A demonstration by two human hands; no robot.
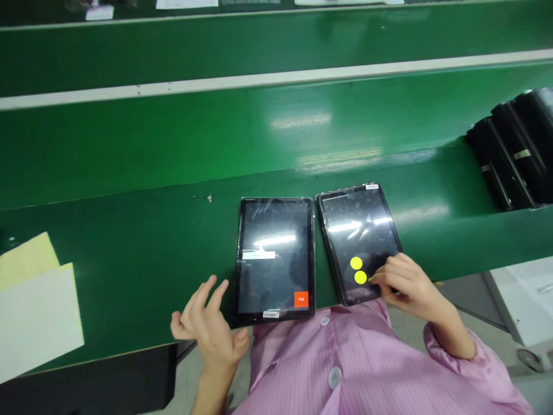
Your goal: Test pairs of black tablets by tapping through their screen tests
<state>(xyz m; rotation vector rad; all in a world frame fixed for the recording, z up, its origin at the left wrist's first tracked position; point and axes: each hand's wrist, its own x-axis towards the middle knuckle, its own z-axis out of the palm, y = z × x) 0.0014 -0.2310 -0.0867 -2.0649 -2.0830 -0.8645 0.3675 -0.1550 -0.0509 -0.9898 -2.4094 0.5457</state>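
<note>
Two dark tablets lie side by side on the green bench. The left tablet (276,271) shows a red "Fail" box at its lower right and a small white box. On the right tablet (360,242), which is tilted, two yellow dots show on the screen. My left hand (211,323) is palm up beside the left tablet's lower left corner, fingers apart, holding nothing. My right hand (404,285) is over the right tablet's lower right edge, its fingers bent together and the fingertips at the screen near the dots. Whether something is between those fingertips is too small to tell.
Yellow and white sheets (38,323) lie at the bench's left. Several black devices (514,150) lean in a row at the far right. A raised green ledge (173,138) runs behind the tablets. White papers (187,3) rest at the top.
</note>
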